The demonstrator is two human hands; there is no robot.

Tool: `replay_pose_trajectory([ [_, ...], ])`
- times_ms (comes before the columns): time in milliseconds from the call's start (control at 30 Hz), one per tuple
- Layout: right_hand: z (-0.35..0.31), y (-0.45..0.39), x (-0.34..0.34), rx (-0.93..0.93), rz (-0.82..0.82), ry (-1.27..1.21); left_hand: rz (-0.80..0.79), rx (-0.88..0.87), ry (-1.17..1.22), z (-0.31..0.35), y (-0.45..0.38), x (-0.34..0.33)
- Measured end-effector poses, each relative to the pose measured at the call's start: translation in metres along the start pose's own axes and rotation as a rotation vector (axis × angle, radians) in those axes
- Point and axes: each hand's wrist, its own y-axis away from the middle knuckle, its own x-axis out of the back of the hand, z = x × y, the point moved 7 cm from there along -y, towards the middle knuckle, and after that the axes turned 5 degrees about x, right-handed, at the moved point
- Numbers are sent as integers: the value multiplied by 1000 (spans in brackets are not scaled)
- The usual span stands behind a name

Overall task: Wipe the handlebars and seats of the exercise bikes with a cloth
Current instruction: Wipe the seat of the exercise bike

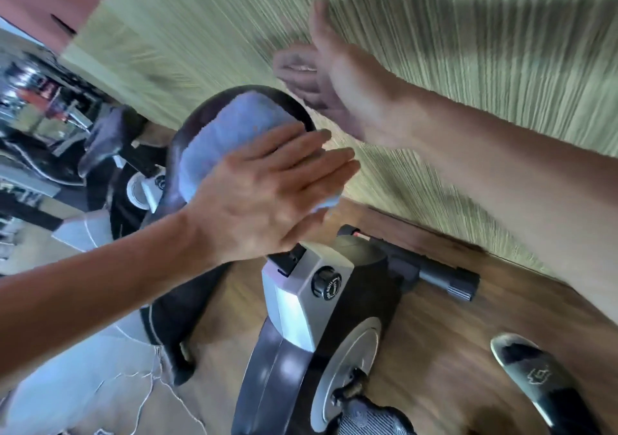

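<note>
Left hand (267,187), fingers straight, presses the cloth (230,133) on the seat (187,127) at frame centre; right hand (337,80) spread wide near the wall (468,50).

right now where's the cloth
In the head view the cloth lies left of centre on the black bike seat, pressed flat under the left hand. The right hand is raised beside it, near the wall.

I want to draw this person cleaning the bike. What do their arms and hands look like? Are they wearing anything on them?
Both arms are bare as far as the picture shows: no sleeves, gloves, watch, bracelets or rings can be seen. The left hand has long straight fingers. The right hand is blurry, so small details on it can't be told.
</note>
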Motion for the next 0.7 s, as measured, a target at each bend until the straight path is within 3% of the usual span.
replay_pose_trajectory([
  [33, 2, 6, 6, -18, 20, -26, 57, 44, 75, -7, -16, 4],
  [167, 12, 32, 30, -4, 67, -51, 46, 160, 157, -21, -43, 5],
  [333, 18, 60, 54, 40, 90, -18, 16, -122, 280, -14, -21, 7],
  [500, 13, 57, 57, 41, 117, -31, 13, 178, 429, -64, -58, -4],
  [633, 2, 40, 50, 95, 163, -88, -47, -6, 351, -28, -40, 3],
  [700, -1, 36, 46, 91, 161, -72, -67, 11, 378, -44, -49, 2],
])
